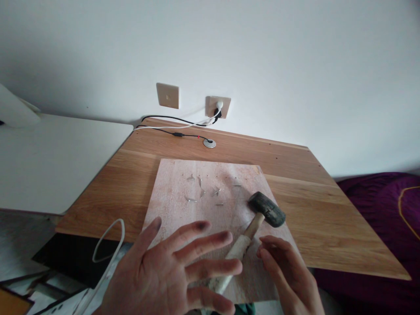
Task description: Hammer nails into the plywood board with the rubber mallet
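My left hand (170, 271) is held palm-up with fingers spread over the near edge of a pale plywood board (183, 205); its fingertips look smudged dark. My right hand (288, 271) sits beside it, fingers curled loosely, fingertips close to the handle of a hammer (259, 218). The hammer lies on the board, black head pointing away to the right, its pale handle running down between my hands. I cannot tell whether the right fingers touch the handle. Several small nails (203, 192) lie scattered or stuck in the far part of the board.
The board rests on a wooden table (328, 210) against a white wall. Black and white cables (177, 127) run from a wall socket (217, 106) across the table's far edge. A white surface (49, 157) stands left; a white cable loop (108, 240) hangs below. Purple fabric (377, 205) lies right.
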Available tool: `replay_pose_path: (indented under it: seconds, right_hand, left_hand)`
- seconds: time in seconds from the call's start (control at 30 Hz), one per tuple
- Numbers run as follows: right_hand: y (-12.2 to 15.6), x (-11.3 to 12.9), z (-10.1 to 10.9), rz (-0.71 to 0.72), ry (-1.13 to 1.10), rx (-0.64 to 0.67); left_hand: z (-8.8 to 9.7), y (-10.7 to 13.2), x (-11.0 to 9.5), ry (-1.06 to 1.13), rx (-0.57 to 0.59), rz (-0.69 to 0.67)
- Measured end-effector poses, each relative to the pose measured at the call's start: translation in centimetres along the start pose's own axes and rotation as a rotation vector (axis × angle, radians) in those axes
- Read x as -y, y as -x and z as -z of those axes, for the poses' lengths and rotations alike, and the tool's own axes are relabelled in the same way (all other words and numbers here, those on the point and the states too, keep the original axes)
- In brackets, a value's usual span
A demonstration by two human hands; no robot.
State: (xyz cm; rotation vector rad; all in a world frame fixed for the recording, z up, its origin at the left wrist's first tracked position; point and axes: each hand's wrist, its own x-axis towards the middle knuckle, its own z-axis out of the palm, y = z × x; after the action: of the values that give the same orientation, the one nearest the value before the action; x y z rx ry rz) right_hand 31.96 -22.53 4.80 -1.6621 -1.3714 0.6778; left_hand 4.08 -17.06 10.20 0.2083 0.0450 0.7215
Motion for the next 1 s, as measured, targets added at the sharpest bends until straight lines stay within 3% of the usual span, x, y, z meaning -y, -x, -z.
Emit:
replay_pose_path:
  seconds: [0.67,1.0]
  right_hand:
    - [-0.02,-0.13,-0.11,-0.002,0.007,0.018]
    - [0.01,0.35,-0.19,-0.030,-0.011,-0.006]
  left_hand:
    - [0.07,-0.04,0.05,0.000,0.011,-0.005]
    - [0.28,0.11,-0.02,-0.015,-0.037,-0.004]
